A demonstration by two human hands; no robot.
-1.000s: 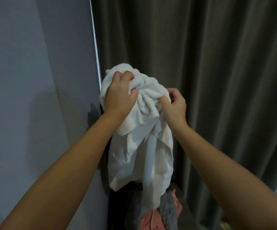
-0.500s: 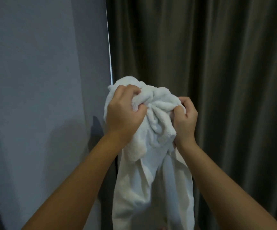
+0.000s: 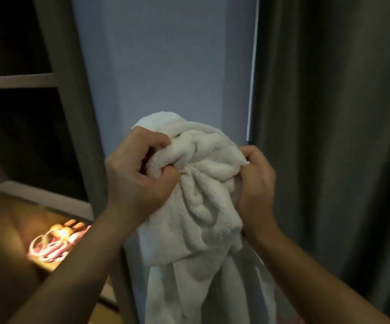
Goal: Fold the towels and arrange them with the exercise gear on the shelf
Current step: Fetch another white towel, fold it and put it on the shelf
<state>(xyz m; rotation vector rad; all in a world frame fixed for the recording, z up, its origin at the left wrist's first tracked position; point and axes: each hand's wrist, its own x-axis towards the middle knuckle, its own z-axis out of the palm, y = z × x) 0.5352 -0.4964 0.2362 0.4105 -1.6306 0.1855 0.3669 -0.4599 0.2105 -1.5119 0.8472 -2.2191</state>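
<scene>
A white fluffy towel (image 3: 203, 206) hangs bunched up in front of me, its lower part trailing down out of view. My left hand (image 3: 135, 176) grips a gathered fold at the towel's upper left. My right hand (image 3: 255, 183) grips the bunched edge on its right side. A shelf unit (image 3: 44, 197) with dark compartments stands at the left. On its lit lower board lies pink exercise gear (image 3: 51, 246) that looks like a coiled rope or band, blurred.
A pale grey wall (image 3: 166, 66) rises behind the towel. A dark curtain (image 3: 329, 113) fills the right side. The shelf's upright post (image 3: 77, 101) runs just left of my left arm.
The view has swung left, bringing the shelf and pink gear into sight. Both hands still hold the bunched towel, which sits lower in the view.
</scene>
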